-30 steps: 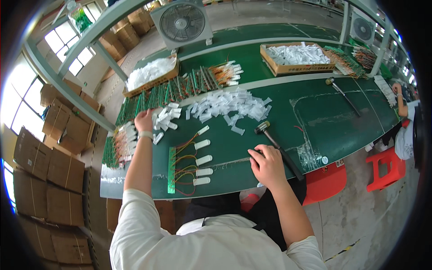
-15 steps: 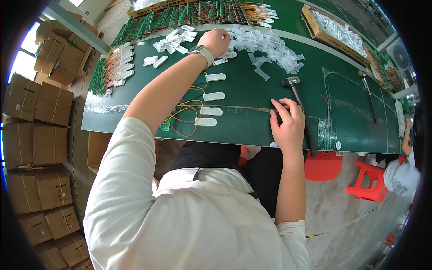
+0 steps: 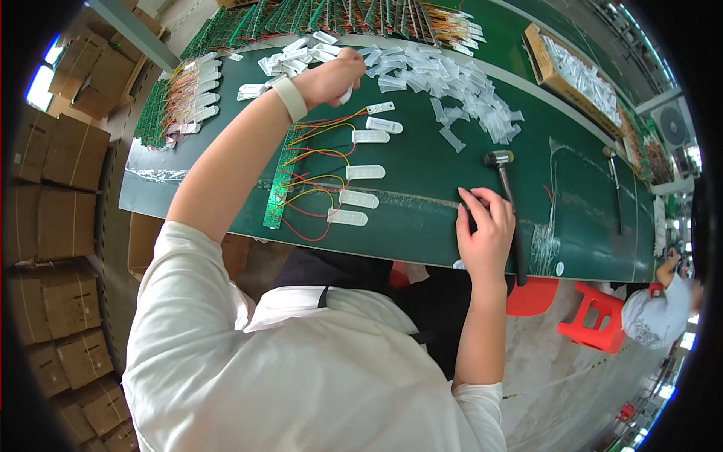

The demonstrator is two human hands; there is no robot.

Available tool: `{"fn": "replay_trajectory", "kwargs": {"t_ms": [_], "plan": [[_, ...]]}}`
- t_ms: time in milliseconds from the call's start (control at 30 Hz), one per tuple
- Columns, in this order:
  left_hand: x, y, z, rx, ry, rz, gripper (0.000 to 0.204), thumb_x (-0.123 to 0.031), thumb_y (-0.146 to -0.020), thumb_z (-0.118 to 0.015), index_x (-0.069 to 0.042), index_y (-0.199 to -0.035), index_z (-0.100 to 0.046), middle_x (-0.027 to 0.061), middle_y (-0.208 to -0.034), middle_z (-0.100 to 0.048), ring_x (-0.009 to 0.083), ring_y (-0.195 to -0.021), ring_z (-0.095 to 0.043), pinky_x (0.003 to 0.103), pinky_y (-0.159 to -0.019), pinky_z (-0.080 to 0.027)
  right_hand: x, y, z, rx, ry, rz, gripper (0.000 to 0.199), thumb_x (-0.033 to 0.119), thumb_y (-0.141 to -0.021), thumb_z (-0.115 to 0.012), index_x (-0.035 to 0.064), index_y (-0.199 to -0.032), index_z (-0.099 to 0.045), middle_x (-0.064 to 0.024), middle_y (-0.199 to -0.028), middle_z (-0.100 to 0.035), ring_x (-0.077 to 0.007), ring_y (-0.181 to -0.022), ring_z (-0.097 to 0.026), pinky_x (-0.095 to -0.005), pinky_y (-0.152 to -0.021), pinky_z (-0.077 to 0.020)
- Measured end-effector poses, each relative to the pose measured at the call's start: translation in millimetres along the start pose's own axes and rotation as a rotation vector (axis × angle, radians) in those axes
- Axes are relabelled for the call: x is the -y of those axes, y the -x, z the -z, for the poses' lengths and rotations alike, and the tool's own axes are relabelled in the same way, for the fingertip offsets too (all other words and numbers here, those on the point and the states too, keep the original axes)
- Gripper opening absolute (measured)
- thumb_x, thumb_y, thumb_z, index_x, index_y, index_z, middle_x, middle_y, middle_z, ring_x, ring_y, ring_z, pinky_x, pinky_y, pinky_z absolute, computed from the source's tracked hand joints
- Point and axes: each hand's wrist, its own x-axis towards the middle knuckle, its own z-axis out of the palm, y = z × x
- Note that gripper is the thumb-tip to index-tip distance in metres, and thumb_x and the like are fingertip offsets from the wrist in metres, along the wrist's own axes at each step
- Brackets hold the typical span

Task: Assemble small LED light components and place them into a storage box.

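My left hand (image 3: 337, 78) is closed at the far side of the table, between two piles. A white plastic housing (image 3: 346, 96) shows partly at its lower side, gripped by the fingers. Nearby is a heap of white housings (image 3: 301, 56); to its right spreads a pile of translucent plastic strips (image 3: 444, 79). A long green circuit board (image 3: 279, 184) lies below my left forearm. Red and yellow wires run from it to several white housings (image 3: 365, 172) in a column. My right hand (image 3: 486, 230) rests on the table with fingers apart, holding nothing, beside a mallet (image 3: 506, 181).
Rows of wired circuit boards (image 3: 324, 19) line the table's back, with another bundle (image 3: 154, 113) at the left. A cardboard tray of white parts (image 3: 576, 71) stands far right. Red stools (image 3: 595, 316) and a seated person (image 3: 659, 305) are right. Stacked cartons (image 3: 64, 226) stand left.
My left hand has drawn back slightly left and nearer, and a white housing now shows in it. The view has shifted, uncovering more of the circuit board. My right hand stays on the table.
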Motion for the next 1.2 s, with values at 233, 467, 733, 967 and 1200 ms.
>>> {"fn": "replay_trajectory", "kwargs": {"t_ms": [233,467,733,967,1200], "plan": [[36,14,24,0.2,0.177,-0.117,0.026,-0.016,-0.1,-0.065,-0.006,-0.122,-0.056,-0.003,-0.09,-0.056,0.0042,-0.079,-0.057,0.022,-0.069,-0.052,72,-87,-19,0.074,-0.279,0.24,0.028,0.014,-0.082,-0.076,0.0087,-0.11,-0.074,-0.004,-0.109,-0.073,-0.0259,-0.101,-0.066,-0.0379,-0.087,-0.0514],[41,23,35,-0.024,0.251,-0.212,0.018,-0.012,-0.092,-0.077,-0.006,-0.105,-0.066,-0.0047,-0.083,-0.068,0.0023,-0.069,-0.057,0.02,-0.059,-0.044,52,-118,-47,0.273,0.105,0.325,0.042,0.04,-0.087,-0.074,0.0076,-0.114,-0.074,-0.0033,-0.118,-0.073,-0.0294,-0.119,-0.06,-0.0452,-0.095,-0.0487],[49,24,29,-0.203,0.324,-0.232,0.018,-0.009,-0.092,-0.076,-0.001,-0.105,-0.066,0.0022,-0.086,-0.072,0.0073,-0.07,-0.067,0.02,-0.063,-0.055,56,-147,-61,0.251,-0.093,0.336,0.034,0.017,-0.078,-0.08,0.0142,-0.112,-0.076,0.0023,-0.107,-0.073,-0.0216,-0.104,-0.063,-0.0386,-0.087,-0.0515],[52,21,27,-0.327,0.278,-0.285,0.024,-0.01,-0.089,-0.079,-0.003,-0.107,-0.065,0.0036,-0.081,-0.073,0.0074,-0.069,-0.067,0.021,-0.061,-0.053,45,-147,-73,0.373,-0.242,0.133,0.031,0.011,-0.08,-0.079,0.012,-0.111,-0.077,-0.0037,-0.097,-0.072,-0.0244,-0.091,-0.065,-0.0368,-0.079,-0.0526],[48,22,32,-0.244,0.331,-0.298,0.016,-0.014,-0.085,-0.08,-0.003,-0.096,-0.076,0.0064,-0.072,-0.071,0.0125,-0.057,-0.062,0.026,-0.056,-0.05,19,-148,-77,0.164,0.164,0.11,0.032,0.008,-0.083,-0.077,0.0125,-0.115,-0.076,-0.0033,-0.1,-0.074,-0.0201,-0.091,-0.065,-0.034,-0.082,-0.0518]]}}
